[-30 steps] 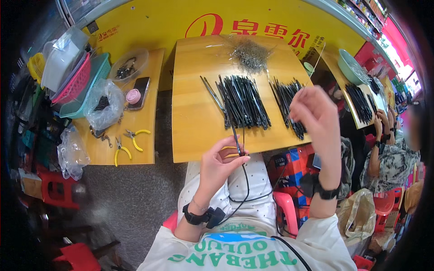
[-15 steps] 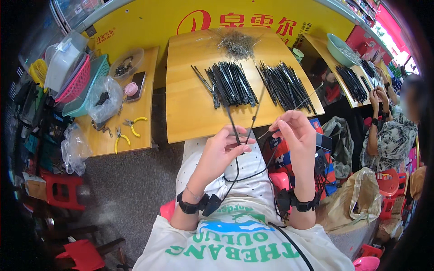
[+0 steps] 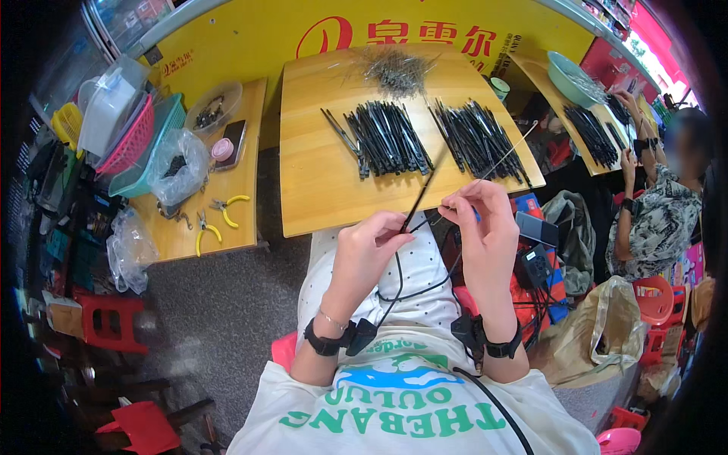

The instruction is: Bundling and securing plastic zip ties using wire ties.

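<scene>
Above my lap, my left hand (image 3: 368, 254) pinches a long black strip (image 3: 425, 188) that slants up to the right. Close by on the right, my right hand (image 3: 485, 227) has thumb and fingertips pressed together on a thin wire (image 3: 509, 154), whose looped tip points up and to the right. The wire's lower end reaches toward the strip; whether they touch I cannot tell. Beyond my hands, a left bundle of black strips (image 3: 389, 140) and a right bundle of black strips (image 3: 479, 140) lie on the wooden table (image 3: 318, 205). A tangled heap of fine wires (image 3: 396, 74) sits at its far edge.
On the left side table are yellow-handled pliers (image 3: 231, 211), a phone (image 3: 231, 144), a plastic bag (image 3: 178, 163) and stacked baskets (image 3: 129, 133). A co-worker (image 3: 656, 212) sits at the right by another table with a green basin (image 3: 575, 80). Black cables (image 3: 398, 292) cross my lap.
The strip in my left hand has swung from leaning left to leaning right. My right hand has shifted slightly left, closer to it. The co-worker's one hand has reached farther up.
</scene>
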Demonstrator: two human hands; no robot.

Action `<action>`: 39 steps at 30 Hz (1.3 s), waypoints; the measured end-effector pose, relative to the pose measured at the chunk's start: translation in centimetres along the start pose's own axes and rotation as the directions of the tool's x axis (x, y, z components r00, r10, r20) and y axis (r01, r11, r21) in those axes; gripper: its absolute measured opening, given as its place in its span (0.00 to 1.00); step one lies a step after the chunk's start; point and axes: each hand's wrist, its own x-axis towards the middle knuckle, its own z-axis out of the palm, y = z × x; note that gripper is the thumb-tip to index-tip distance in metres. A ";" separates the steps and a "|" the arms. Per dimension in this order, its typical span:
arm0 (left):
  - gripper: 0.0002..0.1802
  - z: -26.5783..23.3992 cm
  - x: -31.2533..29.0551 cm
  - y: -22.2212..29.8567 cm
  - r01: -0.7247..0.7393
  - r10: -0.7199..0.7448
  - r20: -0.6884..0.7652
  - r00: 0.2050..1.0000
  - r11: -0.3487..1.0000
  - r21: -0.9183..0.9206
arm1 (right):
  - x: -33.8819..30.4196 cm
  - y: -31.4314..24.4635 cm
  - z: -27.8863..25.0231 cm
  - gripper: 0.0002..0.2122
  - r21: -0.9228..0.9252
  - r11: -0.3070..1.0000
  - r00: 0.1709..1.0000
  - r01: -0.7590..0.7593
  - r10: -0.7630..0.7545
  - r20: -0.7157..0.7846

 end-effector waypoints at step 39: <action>0.12 -0.7 0.4 -0.3 -0.166 0.219 0.212 0.953 0.956 -0.242 | 1.6 2.4 -1.0 0.09 0.258 0.841 0.860 -0.475 0.383 0.337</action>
